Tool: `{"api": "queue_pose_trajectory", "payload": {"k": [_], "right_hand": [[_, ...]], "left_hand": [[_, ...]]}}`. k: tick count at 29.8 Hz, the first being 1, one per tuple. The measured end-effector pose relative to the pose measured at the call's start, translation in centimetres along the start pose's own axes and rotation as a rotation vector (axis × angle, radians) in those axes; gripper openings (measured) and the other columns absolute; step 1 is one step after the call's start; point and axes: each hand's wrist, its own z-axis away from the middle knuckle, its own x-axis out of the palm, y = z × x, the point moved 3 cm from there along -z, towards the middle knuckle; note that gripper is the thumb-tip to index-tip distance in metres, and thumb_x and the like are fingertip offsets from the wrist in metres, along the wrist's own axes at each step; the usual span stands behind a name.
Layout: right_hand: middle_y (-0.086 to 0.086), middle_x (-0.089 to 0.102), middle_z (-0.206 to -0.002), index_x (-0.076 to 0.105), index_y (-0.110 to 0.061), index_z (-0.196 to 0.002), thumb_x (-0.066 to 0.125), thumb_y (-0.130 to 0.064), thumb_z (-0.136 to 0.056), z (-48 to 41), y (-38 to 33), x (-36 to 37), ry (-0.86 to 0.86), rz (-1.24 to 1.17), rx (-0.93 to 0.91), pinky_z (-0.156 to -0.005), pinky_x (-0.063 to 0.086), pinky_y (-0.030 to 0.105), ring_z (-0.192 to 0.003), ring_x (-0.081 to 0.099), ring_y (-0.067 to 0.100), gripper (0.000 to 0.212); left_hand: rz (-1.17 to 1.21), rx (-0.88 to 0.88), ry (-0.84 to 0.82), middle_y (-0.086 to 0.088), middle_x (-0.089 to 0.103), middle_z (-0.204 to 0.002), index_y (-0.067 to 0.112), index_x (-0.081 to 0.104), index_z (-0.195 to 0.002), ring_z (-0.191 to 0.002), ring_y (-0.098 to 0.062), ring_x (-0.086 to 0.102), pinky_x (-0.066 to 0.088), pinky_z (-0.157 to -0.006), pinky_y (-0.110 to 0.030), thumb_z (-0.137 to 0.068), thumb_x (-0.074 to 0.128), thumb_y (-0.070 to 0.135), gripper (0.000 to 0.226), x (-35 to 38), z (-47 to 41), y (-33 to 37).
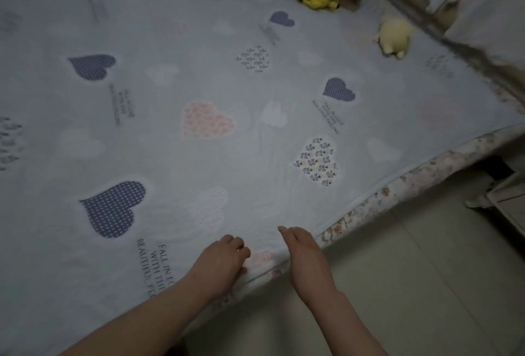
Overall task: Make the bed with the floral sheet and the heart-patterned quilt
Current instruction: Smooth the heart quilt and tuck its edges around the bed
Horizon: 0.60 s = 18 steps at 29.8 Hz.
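The pale blue heart-patterned quilt (216, 94) lies spread flat over the bed, printed with navy, pink and white hearts and lines of text. The floral sheet (377, 199) shows as a strip below the quilt's near hem. At that hem, the left hand (224, 259) rests with fingers curled; whether it pinches the cloth cannot be told. Beside it, the right hand (304, 253) touches the hem, fingers straight and together.

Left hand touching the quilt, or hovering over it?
Touching. The head view shows the left hand down on the heart-patterned quilt at its near edge, fingers curled into the fabric, with no gap between them.
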Motion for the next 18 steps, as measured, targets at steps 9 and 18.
{"api": "queue_pose_trajectory", "payload": {"k": [9,18], "right_hand": [[0.001,0.015,-0.164,0.008,-0.020,-0.158,0.043,0.018,-0.081,7.1,-11.1,-9.3,0.028,0.140,0.098,-0.120,0.014,0.028,-0.152,0.001,0.020,0.092],[0.002,0.017,-0.163,0.009,-0.021,-0.157,0.045,0.014,-0.084,15.7,-21.1,-8.9,0.072,0.262,0.100,-0.117,0.024,0.031,-0.152,0.007,0.023,0.088]], "left_hand": [[-0.090,-0.065,0.146,-0.007,0.072,-0.109,0.019,0.077,-0.097,-0.103,-0.028,0.069,0.059,-0.078,-0.037,-0.042,0.096,0.041,0.062,-13.0,11.4,-0.7],[-0.084,-0.206,0.293,-0.013,0.061,-0.132,0.015,0.069,-0.119,-0.125,-0.035,0.055,0.048,-0.098,-0.044,-0.068,0.086,0.035,0.057,-18.9,28.6,1.0]]}}
